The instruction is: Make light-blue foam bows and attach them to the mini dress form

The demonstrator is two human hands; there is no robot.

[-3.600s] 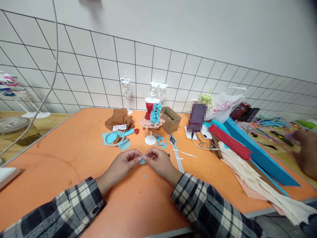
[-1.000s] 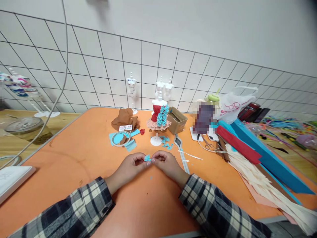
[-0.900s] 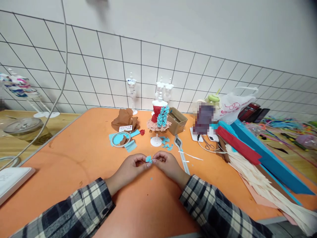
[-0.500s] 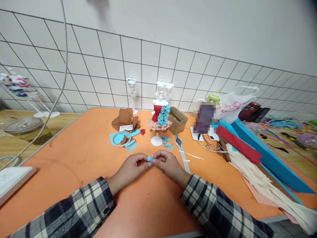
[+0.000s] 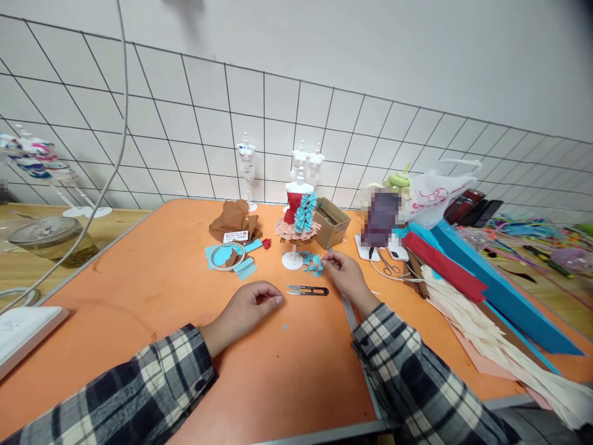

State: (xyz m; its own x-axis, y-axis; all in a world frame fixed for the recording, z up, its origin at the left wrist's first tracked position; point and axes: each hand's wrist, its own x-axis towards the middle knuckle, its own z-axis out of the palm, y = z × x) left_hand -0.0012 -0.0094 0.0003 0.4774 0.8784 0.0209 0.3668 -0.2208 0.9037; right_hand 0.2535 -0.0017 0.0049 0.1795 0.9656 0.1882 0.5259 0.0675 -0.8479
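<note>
My left hand (image 5: 252, 307) rests low over the orange table, thumb and fingertips pressed together; anything between them is hidden. My right hand (image 5: 345, 276) has its fingertips pinched at the edge of a little heap of crinkled blue scraps (image 5: 312, 264); whether it grips a scrap I cannot make out. Between the hands lie black-handled thread snips (image 5: 308, 290), blades pointing left. Behind them stands a small white dress form (image 5: 293, 261) wearing a red bodice (image 5: 292, 209), a ruffled blue trim (image 5: 306, 213) and a pink frilled skirt (image 5: 296, 232).
Left of the dress form are brown crepe material (image 5: 230, 219), a small white box (image 5: 236, 236), an embroidery hoop (image 5: 227, 256) and a red scrap (image 5: 266, 243). Behind is a cardboard box (image 5: 334, 225). To the right lie scissors (image 5: 391, 267), a cable and coloured paper strips (image 5: 445, 266).
My hands have parted. The small blue piece no longer shows between them. My right hand has moved up and right to the blue scraps, and the thread snips are now visible.
</note>
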